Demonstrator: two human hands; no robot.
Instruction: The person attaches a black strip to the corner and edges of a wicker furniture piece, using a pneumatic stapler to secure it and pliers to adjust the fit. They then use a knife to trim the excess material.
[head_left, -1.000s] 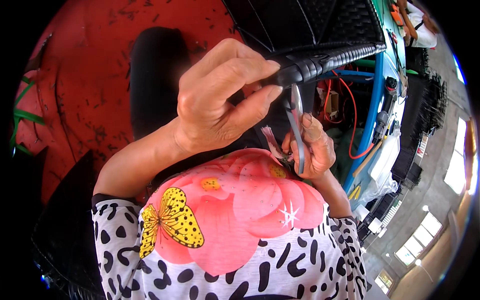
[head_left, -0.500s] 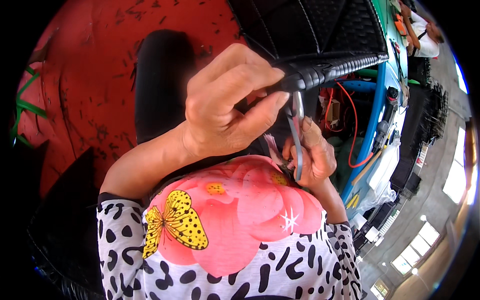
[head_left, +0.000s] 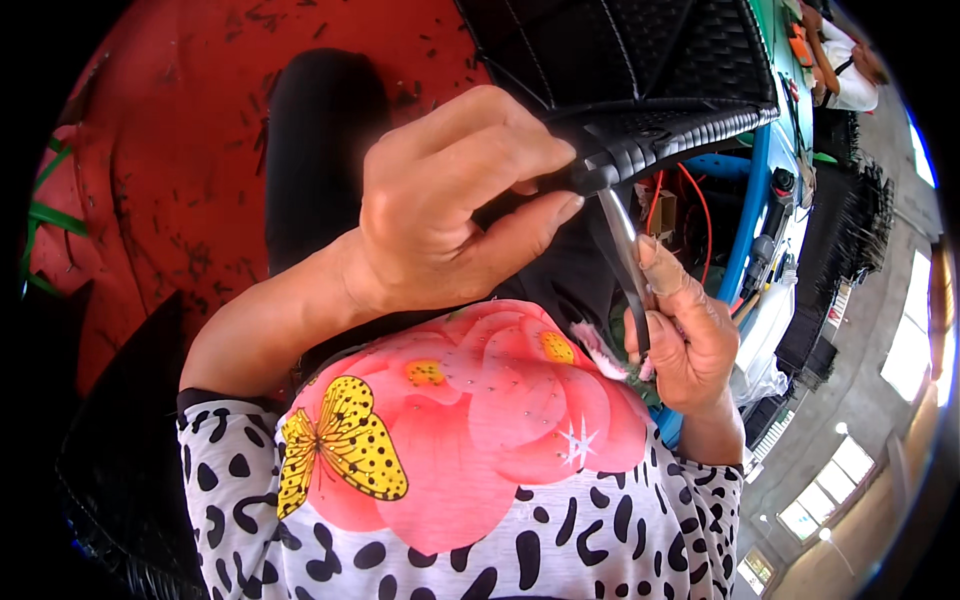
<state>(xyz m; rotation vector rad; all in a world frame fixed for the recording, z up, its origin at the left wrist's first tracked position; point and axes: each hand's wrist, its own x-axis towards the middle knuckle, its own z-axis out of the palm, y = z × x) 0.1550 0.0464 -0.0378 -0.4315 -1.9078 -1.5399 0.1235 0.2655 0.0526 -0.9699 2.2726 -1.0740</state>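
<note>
My left hand is closed, thumb and forefinger pinching the end of a black plastic strip at the corner of a woven black wicker piece. Black strip winds tightly round this piece's front rail. My right hand, its thumb or finger wrapped in tape, grips a pair of scissors. The metal blades point up at the strip by the corner, close to my left fingertips. A pink cloth scrap hangs beside the handles. Whether the blades touch the strip I cannot tell.
Dark strip offcuts litter the red floor covering. My black-trousered leg lies under the work. To the right, a blue-edged table bears tools and a plastic bag; an orange-red hose hangs near it. Another person works at the far right.
My right hand has moved right and slightly down, and the scissors now slant from the corner toward it. My left hand keeps its pinch, nearly in place.
</note>
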